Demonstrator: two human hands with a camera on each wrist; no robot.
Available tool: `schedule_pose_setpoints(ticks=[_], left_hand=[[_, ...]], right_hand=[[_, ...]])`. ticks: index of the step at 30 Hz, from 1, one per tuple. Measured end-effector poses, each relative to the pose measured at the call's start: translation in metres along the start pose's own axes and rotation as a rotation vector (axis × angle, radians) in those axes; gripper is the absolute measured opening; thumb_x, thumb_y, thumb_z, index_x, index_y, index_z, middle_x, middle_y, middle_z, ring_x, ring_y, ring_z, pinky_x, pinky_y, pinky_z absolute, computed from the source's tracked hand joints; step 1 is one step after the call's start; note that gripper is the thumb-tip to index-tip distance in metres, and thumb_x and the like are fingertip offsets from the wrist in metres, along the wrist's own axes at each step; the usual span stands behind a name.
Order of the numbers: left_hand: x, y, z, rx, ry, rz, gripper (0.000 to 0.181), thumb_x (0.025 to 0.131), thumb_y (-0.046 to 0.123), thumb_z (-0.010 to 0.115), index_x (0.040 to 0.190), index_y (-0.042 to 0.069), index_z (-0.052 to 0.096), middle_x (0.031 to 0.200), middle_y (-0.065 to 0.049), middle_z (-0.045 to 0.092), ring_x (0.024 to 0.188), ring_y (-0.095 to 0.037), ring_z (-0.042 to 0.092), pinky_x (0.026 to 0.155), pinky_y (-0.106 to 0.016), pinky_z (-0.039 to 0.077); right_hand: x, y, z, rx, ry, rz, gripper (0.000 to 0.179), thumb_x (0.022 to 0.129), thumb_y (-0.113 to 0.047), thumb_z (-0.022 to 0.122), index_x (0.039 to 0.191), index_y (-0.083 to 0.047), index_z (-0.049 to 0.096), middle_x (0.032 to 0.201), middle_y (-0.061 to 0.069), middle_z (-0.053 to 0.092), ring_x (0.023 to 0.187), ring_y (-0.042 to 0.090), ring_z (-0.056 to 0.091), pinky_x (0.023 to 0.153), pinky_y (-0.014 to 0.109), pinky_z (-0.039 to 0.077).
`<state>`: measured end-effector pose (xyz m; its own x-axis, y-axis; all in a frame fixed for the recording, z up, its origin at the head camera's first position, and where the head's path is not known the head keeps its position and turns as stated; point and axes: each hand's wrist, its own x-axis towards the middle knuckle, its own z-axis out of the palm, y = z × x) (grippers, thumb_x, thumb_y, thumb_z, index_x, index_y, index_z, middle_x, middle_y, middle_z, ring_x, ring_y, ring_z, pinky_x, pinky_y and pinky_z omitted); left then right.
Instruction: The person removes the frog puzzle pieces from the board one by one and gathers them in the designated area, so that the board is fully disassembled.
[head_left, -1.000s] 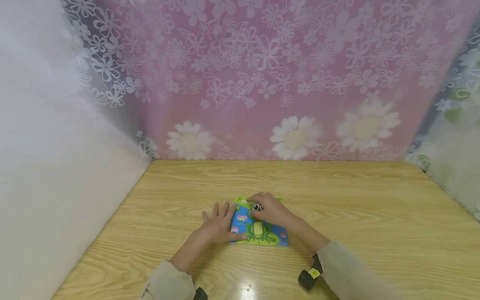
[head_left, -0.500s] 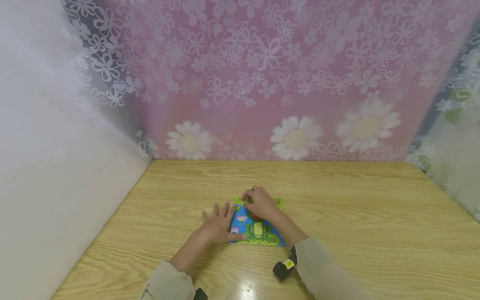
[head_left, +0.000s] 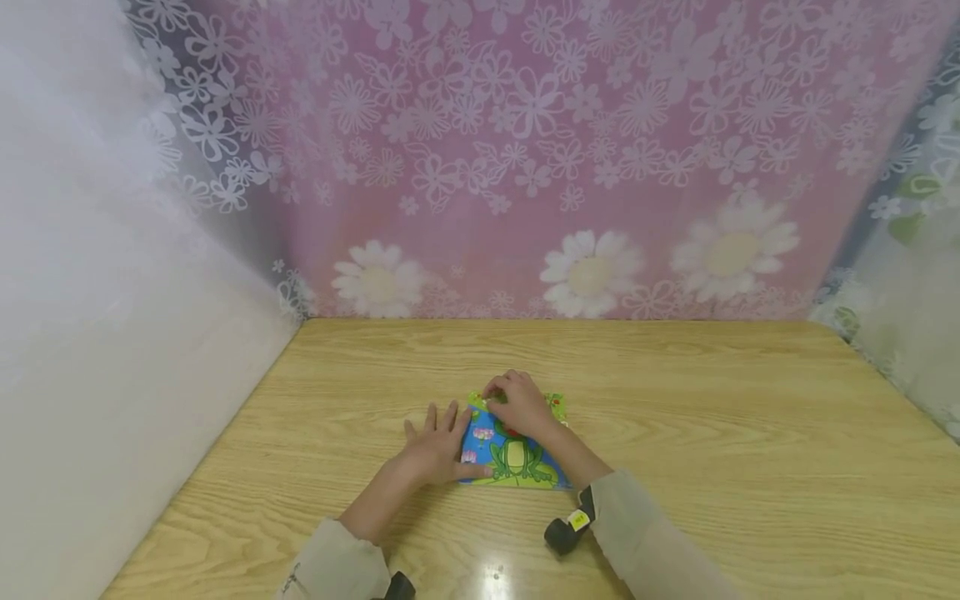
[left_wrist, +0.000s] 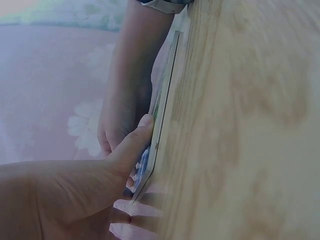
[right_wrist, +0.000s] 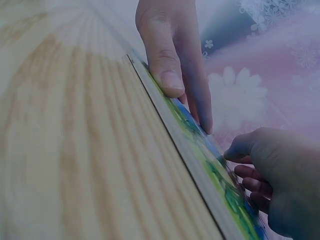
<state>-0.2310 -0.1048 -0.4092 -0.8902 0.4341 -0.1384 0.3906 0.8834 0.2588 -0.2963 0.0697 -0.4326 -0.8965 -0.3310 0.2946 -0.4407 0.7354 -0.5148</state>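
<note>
A thin board with a frog picture [head_left: 517,458] lies flat on the wooden table, a green frog on blue with pink flowers. My left hand [head_left: 433,454] lies at its left edge with fingers spread, the thumb [left_wrist: 142,125] resting over the near edge. My right hand [head_left: 520,407] is over the board's upper middle and covers the frog's eyes. In the right wrist view, its fingers [right_wrist: 259,186] are curled and the thumb tip is right at the picture's surface. I cannot tell whether a small piece is pinched between them.
The wooden table [head_left: 712,417] stretches out around the board. A pink flowered curtain [head_left: 480,167] hangs behind the table's far edge, with a white sheet [head_left: 135,292] on the left. Dark wrist cameras [head_left: 562,536] stick out below the sleeves.
My right hand has shifted left and slightly up over the board, now hiding the frog's eyes and exposing its red mouth. It stays put over the last half second; my left hand has not moved.
</note>
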Motion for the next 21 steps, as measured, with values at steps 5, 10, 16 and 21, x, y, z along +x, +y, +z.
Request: schedule_pose_setpoints(ticks=[5, 10, 16, 21], left_hand=[[0.0, 0.0, 0.001, 0.007, 0.003, 0.01, 0.098, 0.078, 0.066, 0.055, 0.146, 0.004, 0.02, 0.148, -0.022, 0.015, 0.13, -0.05, 0.007, 0.09, -0.073, 0.011], [0.0, 0.001, 0.0, 0.0, -0.003, 0.002, 0.098, 0.078, 0.065, 0.055, 0.146, 0.005, 0.02, 0.148, -0.021, 0.015, 0.131, -0.049, 0.006, 0.091, -0.072, 0.01], [0.0, 0.001, 0.0, -0.001, -0.009, -0.01, 0.098, 0.078, 0.066, 0.055, 0.147, 0.006, 0.019, 0.149, -0.02, 0.014, 0.131, -0.048, 0.006, 0.092, -0.072, 0.009], [-0.001, 0.0, -0.002, -0.01, -0.009, -0.01, 0.098, 0.078, 0.066, 0.055, 0.147, 0.006, 0.019, 0.149, -0.02, 0.014, 0.131, -0.048, 0.005, 0.092, -0.071, 0.009]], right_hand=[[-0.002, 0.002, 0.001, 0.059, 0.003, 0.015, 0.007, 0.083, -0.013, 0.065, 0.09, -0.012, 0.067, 0.091, 0.001, 0.054, 0.09, 0.02, 0.046, 0.076, 0.037, 0.042], [-0.003, 0.003, 0.0, 0.105, 0.007, 0.023, 0.008, 0.084, -0.012, 0.065, 0.092, -0.012, 0.067, 0.092, 0.001, 0.056, 0.087, 0.019, 0.046, 0.075, 0.037, 0.042], [-0.004, 0.004, -0.005, 0.181, -0.05, -0.015, 0.013, 0.084, -0.009, 0.065, 0.097, -0.008, 0.066, 0.094, 0.002, 0.057, 0.088, 0.02, 0.047, 0.077, 0.037, 0.042], [-0.003, 0.009, -0.012, 0.294, -0.168, -0.013, 0.028, 0.081, -0.007, 0.066, 0.109, -0.007, 0.064, 0.104, 0.003, 0.053, 0.098, 0.023, 0.044, 0.085, 0.043, 0.039]])
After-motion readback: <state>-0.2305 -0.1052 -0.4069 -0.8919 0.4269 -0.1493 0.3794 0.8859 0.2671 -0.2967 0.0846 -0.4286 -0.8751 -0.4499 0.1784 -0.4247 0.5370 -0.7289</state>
